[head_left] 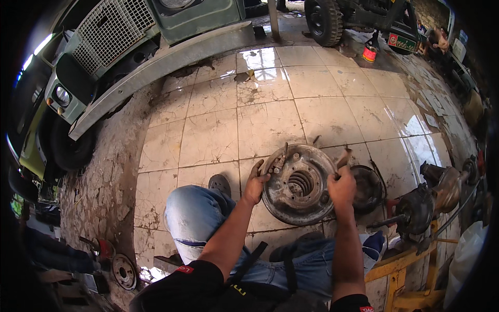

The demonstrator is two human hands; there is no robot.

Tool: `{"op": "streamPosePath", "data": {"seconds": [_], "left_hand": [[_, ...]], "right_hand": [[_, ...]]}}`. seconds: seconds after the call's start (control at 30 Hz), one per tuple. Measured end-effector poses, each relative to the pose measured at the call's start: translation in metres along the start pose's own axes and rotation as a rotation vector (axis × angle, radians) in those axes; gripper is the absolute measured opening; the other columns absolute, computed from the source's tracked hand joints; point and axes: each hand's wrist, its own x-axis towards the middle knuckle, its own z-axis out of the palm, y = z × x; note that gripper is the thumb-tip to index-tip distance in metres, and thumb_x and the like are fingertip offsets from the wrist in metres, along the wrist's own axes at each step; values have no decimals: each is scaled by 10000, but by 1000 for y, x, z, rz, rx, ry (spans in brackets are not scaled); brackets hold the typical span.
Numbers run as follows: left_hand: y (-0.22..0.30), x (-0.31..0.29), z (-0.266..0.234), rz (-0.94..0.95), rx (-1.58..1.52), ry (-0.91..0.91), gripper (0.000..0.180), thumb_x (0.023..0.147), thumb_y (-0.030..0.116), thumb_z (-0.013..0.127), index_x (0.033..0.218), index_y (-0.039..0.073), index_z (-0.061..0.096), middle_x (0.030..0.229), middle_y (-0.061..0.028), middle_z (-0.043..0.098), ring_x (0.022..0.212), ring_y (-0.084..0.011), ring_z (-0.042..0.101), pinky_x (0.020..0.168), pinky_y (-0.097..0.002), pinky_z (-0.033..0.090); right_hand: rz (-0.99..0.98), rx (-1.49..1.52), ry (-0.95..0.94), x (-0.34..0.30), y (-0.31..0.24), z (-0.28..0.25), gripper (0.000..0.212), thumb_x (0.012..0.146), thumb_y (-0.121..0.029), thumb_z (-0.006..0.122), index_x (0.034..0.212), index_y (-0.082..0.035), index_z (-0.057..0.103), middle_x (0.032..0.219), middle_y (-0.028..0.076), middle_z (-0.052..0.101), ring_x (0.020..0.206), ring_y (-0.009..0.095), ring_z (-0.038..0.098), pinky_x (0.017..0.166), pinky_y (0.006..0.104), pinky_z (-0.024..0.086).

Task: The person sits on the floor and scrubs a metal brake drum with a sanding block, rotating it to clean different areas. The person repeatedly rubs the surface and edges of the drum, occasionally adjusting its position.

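A dirty, round metal brake backing plate (278,200) stands in front of my knees. It has a ring of bolt holes, and a coil spring (300,183) shows through its central opening. My left hand (254,183) is closed on the plate's left rim, near some small fittings. In my right hand (341,186), at the right rim, is a short tool with a flat brownish end (344,156) pointing up. The fist hides its handle, so its exact kind is unclear. Whether the right hand also touches the rim, I cannot tell.
A dark round part (366,190) lies just right of the plate. Farther right, an axle assembly (416,210) sits by a yellow metal stand (397,278). A green vehicle's bumper (171,60) spans the far left. A red can (369,53) stands far right on the floor.
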Motion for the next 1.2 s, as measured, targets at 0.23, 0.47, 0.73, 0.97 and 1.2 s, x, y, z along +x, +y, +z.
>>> {"op": "streamPosePath", "data": {"seconds": [0.23,0.47,0.73,0.97,1.2], "left_hand": [[4,14,8,11,83,-8,667,814,-6,505,1458,55,342,1332,-161,512,1193,-249,500,1031,-301,367],[22,25,27,21,304,-23,530,863,106,457,1376,-24,442,1271,-135,561,1135,-220,521,975,-301,402],[34,35,38,-264,654,172,742,944,562,473,1301,-86,517,1259,-207,576,1138,-251,547,972,-345,428],[43,27,33,-321,610,83,902,893,679,467,1363,-90,436,1341,-240,513,1170,-278,539,971,-380,451],[27,48,21,-290,627,57,920,882,720,428,1340,-75,480,1324,-227,535,1181,-276,533,991,-367,418]], "right_hand": [[-335,-220,-225,-25,-1,46,338,762,-173,633,1074,-42,631,1068,180,599,1059,366,549,905,511,425],[-424,-150,-179,-26,28,74,580,852,-275,574,1367,-36,458,1403,199,457,1314,375,401,1017,483,369],[-329,-218,-344,-5,18,67,559,912,-324,536,1392,-52,449,1429,144,460,1281,321,441,1037,483,342],[-499,-130,-293,-7,18,87,534,909,-257,574,1378,-35,445,1416,168,456,1296,333,432,1060,521,321],[-462,-137,-336,1,14,88,597,908,-286,587,1395,-1,392,1409,230,430,1308,395,402,1070,510,312]]}}
